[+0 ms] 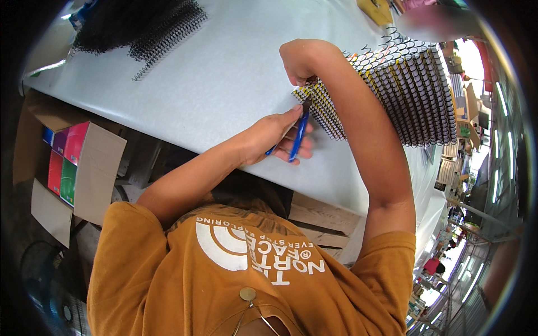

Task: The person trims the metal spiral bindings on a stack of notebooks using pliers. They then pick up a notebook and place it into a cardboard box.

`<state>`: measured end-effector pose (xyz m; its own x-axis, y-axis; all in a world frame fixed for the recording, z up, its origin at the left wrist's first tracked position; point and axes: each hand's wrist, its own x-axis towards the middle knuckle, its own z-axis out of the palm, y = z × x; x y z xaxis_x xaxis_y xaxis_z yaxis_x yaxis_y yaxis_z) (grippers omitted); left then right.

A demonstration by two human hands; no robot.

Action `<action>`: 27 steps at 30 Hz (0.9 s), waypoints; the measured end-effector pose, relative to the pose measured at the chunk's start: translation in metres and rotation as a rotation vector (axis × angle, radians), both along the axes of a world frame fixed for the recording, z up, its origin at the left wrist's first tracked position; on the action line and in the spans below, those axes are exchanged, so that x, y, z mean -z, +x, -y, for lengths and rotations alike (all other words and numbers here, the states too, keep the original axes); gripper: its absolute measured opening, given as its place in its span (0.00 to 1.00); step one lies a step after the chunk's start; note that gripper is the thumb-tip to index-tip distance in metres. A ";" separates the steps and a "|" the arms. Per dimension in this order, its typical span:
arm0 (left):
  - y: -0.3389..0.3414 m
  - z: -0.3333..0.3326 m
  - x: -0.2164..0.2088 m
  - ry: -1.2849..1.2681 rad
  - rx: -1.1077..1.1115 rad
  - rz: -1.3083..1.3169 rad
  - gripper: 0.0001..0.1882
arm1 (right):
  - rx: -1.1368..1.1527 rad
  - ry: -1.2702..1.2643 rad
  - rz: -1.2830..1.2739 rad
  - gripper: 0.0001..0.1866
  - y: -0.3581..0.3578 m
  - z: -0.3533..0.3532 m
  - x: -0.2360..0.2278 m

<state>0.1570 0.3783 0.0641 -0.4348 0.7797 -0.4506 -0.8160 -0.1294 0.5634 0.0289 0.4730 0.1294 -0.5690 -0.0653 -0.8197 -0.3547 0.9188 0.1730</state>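
Observation:
My left hand [273, 136] grips small blue-handled cutters [300, 133], their tip set against the wire binding at the near corner of a stack of spiral-bound notebooks [417, 84]. My right hand [302, 59] reaches over from the right and pinches the same corner of the stack, fingers closed on the black wire coils [322, 106]. The notebooks lie in a fanned row on the pale table [224, 84], with yellow edges showing between the coils.
A heap of loose black wire spirals [143, 28] lies at the table's far left. Beside the table on the left stands an open cardboard box [92, 168] with coloured books. Wooden boards [322, 218] sit under the table edge, and a fan [45, 291] is at lower left.

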 end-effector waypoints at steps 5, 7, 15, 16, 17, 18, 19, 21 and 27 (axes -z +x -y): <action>-0.004 -0.008 -0.001 0.044 -0.030 0.041 0.26 | -0.013 -0.005 0.008 0.11 0.001 0.000 -0.002; -0.005 -0.005 0.004 0.087 0.017 0.045 0.28 | -0.052 0.054 -0.027 0.11 0.007 0.005 -0.008; 0.003 -0.001 0.001 0.040 0.004 0.068 0.29 | -0.080 0.157 -0.023 0.13 0.010 0.016 -0.015; 0.004 -0.001 0.001 0.040 0.019 0.077 0.29 | -0.099 0.164 -0.020 0.12 0.010 0.014 -0.013; 0.003 -0.002 0.001 0.036 0.008 0.067 0.29 | -0.118 0.170 -0.018 0.12 0.009 0.011 -0.012; 0.002 -0.003 0.001 0.033 -0.003 0.058 0.29 | -0.114 0.132 0.015 0.12 0.008 0.009 -0.011; 0.001 -0.004 0.002 0.030 -0.017 0.049 0.29 | -0.113 0.095 0.048 0.11 0.007 0.008 -0.011; -0.001 -0.003 0.009 0.028 0.002 0.021 0.29 | -0.103 0.043 0.080 0.11 0.004 0.005 -0.011; 0.003 0.000 -0.005 0.024 -0.023 0.010 0.27 | -0.048 0.017 0.032 0.12 0.003 0.001 -0.014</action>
<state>0.1603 0.3784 0.0691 -0.4481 0.7800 -0.4368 -0.8185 -0.1614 0.5514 0.0315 0.4718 0.1432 -0.5391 -0.0776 -0.8387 -0.4038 0.8977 0.1764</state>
